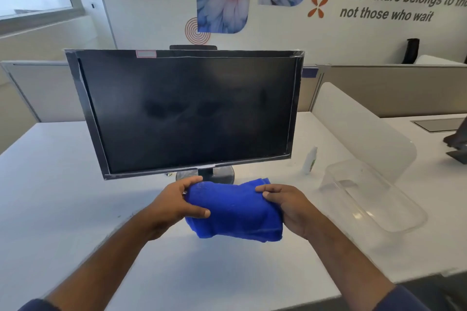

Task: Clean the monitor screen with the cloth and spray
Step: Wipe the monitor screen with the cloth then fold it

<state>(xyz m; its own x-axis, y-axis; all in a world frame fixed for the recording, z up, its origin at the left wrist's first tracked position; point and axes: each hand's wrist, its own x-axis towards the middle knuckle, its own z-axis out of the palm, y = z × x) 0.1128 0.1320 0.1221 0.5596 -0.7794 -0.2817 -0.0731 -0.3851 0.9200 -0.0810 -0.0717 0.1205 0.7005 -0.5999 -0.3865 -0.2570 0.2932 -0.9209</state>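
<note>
A bright blue, soft microfibre cloth (233, 209) is held bunched between both hands just above the white surface (63, 197), directly in front of the black flat-panel monitor (188, 111). It looks gathered into a thick pad, probably to give a firm, folded face for wiping. The left hand (174, 203) grips the cloth's left end, thumb on top and fingers (192, 182) curled over the far edge. The right hand (283, 206) clasps the right end the same way, its fingers (267, 190) closed on the fabric. Both forearms reach forward from the lower corners, wrists roughly level and palms turned inward toward each other.

The monitor stands upright on its round base, tilted a little, its dark screen showing faint smudges near the middle, so wiping seems not yet finished or not yet begun. A small white spray bottle (310, 160) stands on the surface to the right of the monitor, apart from both hands, beside a clear plastic container (374, 199) that lies nearer the right hand. Neither hand touches the screen.
</note>
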